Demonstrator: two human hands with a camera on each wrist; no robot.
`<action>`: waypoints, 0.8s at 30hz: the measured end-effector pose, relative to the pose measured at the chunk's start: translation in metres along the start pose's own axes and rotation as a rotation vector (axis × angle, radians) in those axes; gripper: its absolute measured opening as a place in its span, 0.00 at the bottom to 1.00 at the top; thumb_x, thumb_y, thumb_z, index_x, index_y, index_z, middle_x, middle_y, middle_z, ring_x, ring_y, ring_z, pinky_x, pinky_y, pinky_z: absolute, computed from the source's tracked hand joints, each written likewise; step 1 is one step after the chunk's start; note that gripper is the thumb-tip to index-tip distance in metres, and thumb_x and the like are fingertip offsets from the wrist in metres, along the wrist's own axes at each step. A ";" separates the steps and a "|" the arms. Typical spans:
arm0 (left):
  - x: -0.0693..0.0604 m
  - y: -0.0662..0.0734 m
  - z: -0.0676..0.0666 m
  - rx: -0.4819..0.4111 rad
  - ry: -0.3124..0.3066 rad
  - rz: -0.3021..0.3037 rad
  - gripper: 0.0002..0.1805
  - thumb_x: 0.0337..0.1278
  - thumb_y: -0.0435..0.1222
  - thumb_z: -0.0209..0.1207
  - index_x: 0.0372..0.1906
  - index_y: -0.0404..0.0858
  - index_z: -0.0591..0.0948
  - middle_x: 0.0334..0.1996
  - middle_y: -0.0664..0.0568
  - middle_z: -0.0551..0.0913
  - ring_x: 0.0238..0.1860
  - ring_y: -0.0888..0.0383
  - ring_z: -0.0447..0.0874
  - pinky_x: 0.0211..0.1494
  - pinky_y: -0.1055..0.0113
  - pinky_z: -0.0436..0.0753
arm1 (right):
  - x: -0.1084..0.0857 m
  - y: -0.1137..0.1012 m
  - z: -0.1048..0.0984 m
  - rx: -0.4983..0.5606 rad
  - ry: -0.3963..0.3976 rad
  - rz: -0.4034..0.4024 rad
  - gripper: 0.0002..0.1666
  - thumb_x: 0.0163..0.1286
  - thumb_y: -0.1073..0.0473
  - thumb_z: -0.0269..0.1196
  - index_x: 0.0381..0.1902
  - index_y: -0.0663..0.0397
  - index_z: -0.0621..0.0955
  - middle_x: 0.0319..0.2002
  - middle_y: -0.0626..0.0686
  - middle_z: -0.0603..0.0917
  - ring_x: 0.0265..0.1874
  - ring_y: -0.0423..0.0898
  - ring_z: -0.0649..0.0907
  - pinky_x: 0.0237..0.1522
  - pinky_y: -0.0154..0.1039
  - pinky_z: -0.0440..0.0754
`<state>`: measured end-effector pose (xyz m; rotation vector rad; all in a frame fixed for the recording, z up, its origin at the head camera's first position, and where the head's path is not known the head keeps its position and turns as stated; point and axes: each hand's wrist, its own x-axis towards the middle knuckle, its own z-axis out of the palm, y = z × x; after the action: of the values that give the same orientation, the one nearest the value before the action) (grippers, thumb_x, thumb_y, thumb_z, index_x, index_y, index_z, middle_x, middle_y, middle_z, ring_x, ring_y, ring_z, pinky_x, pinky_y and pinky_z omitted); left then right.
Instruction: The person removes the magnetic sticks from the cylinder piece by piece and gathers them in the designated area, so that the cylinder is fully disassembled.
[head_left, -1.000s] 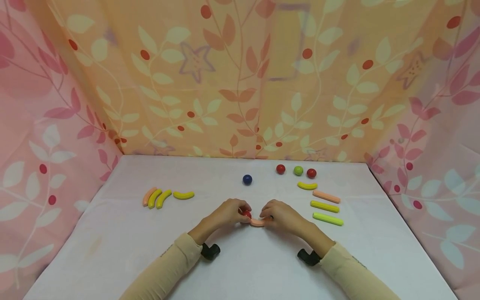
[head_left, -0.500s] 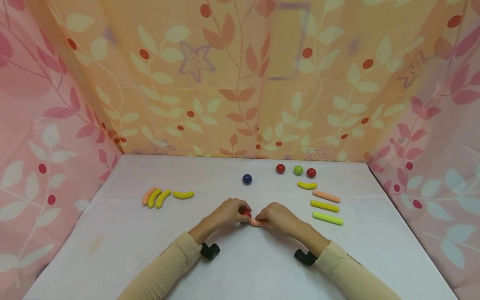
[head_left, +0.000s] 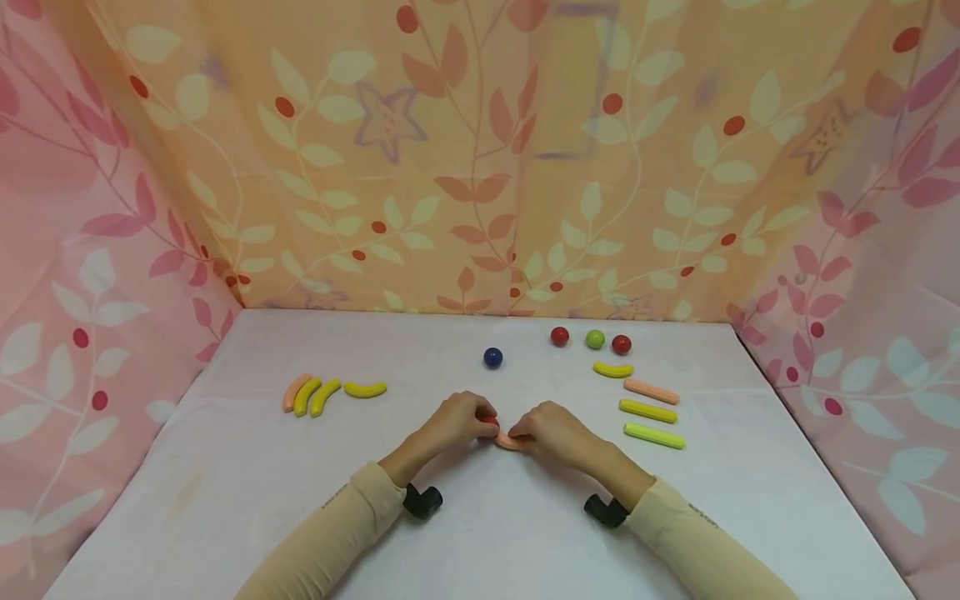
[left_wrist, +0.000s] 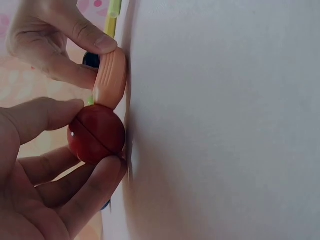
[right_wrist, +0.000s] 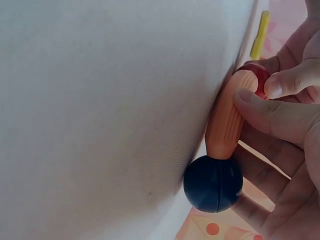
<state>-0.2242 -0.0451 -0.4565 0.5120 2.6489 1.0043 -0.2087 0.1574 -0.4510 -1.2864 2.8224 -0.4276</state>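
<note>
Near the middle of the white table, my left hand [head_left: 462, 417] pinches a glossy red ball [left_wrist: 97, 135] between thumb and fingers. My right hand [head_left: 558, 429] grips a short, curved peach-coloured stick [left_wrist: 111, 77] with ridged sides, thumb on top. One end of this stick meets the red ball in the left wrist view. At its other end sits a dark blue ball [right_wrist: 213, 184], touching the right hand's fingers; in the head view that hand hides it. Stick and balls are low, close to the tabletop.
A loose blue ball [head_left: 492, 357] lies beyond the hands. Back right are red balls [head_left: 559, 336], a green ball [head_left: 595, 338] and several sticks, including a straight yellow one [head_left: 648, 411]. Curved sticks [head_left: 326, 397] lie left. Patterned curtains [head_left: 480, 167] surround the table.
My right hand has shifted slightly left, its fingers closing around the curved stick and covering the dark ball in the head view. The left hand stays on the red ball, nearly still.
</note>
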 end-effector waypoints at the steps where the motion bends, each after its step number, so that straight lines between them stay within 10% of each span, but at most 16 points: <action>1: 0.000 0.000 0.000 -0.002 0.007 -0.004 0.12 0.53 0.38 0.68 0.41 0.36 0.86 0.33 0.53 0.86 0.34 0.61 0.79 0.41 0.67 0.79 | 0.000 0.000 0.000 0.000 0.001 0.001 0.07 0.66 0.58 0.65 0.35 0.48 0.90 0.28 0.43 0.89 0.26 0.36 0.82 0.39 0.38 0.81; 12: 0.001 0.000 -0.001 0.054 0.115 -0.035 0.14 0.54 0.37 0.67 0.44 0.33 0.85 0.34 0.49 0.86 0.34 0.58 0.78 0.39 0.65 0.79 | 0.004 0.001 -0.003 0.050 -0.009 0.031 0.08 0.67 0.57 0.64 0.34 0.48 0.90 0.26 0.43 0.88 0.25 0.34 0.80 0.35 0.33 0.79; 24: 0.007 -0.010 -0.037 -0.032 0.226 -0.137 0.18 0.58 0.38 0.66 0.52 0.38 0.82 0.46 0.46 0.84 0.45 0.53 0.78 0.52 0.59 0.83 | 0.000 0.004 -0.001 0.070 -0.073 0.118 0.08 0.67 0.55 0.65 0.39 0.48 0.89 0.34 0.44 0.89 0.34 0.40 0.84 0.43 0.38 0.83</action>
<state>-0.2456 -0.0708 -0.4375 0.2169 2.8118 1.1192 -0.2121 0.1603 -0.4507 -1.0926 2.7780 -0.4615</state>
